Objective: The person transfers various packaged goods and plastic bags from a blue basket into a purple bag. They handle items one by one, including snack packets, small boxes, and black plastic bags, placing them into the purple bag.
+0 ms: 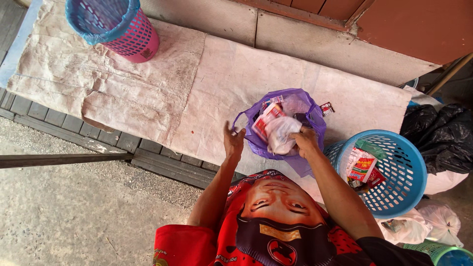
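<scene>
The left hand point(233, 143) pinches the near handle of a purple bag point(310, 118) that sits open on a worn cloth sheet point(148, 93), fingers closed on the thin plastic. The right hand point(304, 139) is curled around a crumpled white wrapper point(282, 134) at the bag's mouth, among red-and-white cartons point(266, 120) filling the bag. Just right of the bag stands a blue basket point(411, 172) holding more packets point(362, 167), a pink basket point(133, 34) stands well apart at the sheet's far left, and black bags point(443, 135) lie beyond the blue one.
</scene>
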